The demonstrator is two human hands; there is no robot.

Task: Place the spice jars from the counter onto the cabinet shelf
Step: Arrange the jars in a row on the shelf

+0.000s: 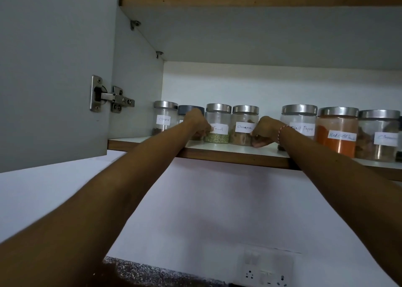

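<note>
Gripping shelf jars [230, 124], both arms outstretched.

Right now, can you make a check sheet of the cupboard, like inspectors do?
Surface: white shelf with a brown front edge, jars standing along it.
Job's things: Cloves jar, grey-lid jar partly behind the left hand, Fennel jar, Cinnamon jar, Black Pepper jar, Red Chilli jar, and one more jar with a label too blurred to read.
Clutter: nothing seen.
Hands: left hand at the Fennel jar's left side, fingers curled; right hand at the Cinnamon jar's right side, fingers curled. Grip cannot be told.
Cables: nothing seen.
Surroundings: open door with hinge, upper shelf, wall socket, speckled counter.
</note>
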